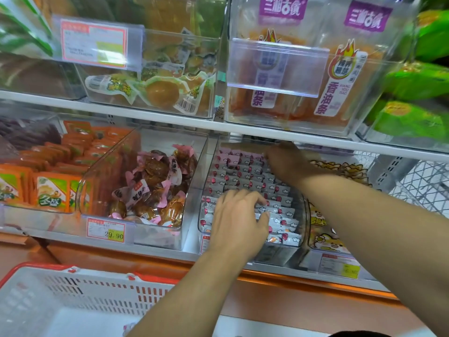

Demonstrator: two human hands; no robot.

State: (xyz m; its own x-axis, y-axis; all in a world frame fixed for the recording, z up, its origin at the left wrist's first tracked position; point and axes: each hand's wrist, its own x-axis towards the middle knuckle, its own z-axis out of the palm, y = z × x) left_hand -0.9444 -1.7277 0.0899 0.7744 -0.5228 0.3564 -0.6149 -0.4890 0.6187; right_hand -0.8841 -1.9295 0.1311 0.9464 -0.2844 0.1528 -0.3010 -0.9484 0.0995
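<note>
A clear plastic bin on the lower shop shelf holds rows of small white and pink snack packets. My left hand lies on the front rows, fingers curled down over the packets. My right hand reaches deep to the back of the same bin, under the upper shelf, fingers touching the rear packets. Whether either hand grips a packet is hidden.
A bin of brown pink-wrapped snacks stands to the left, orange packets further left. A bin of yellow cartoon packets is on the right. The white shelf edge hangs above. A red-rimmed white basket sits at lower left.
</note>
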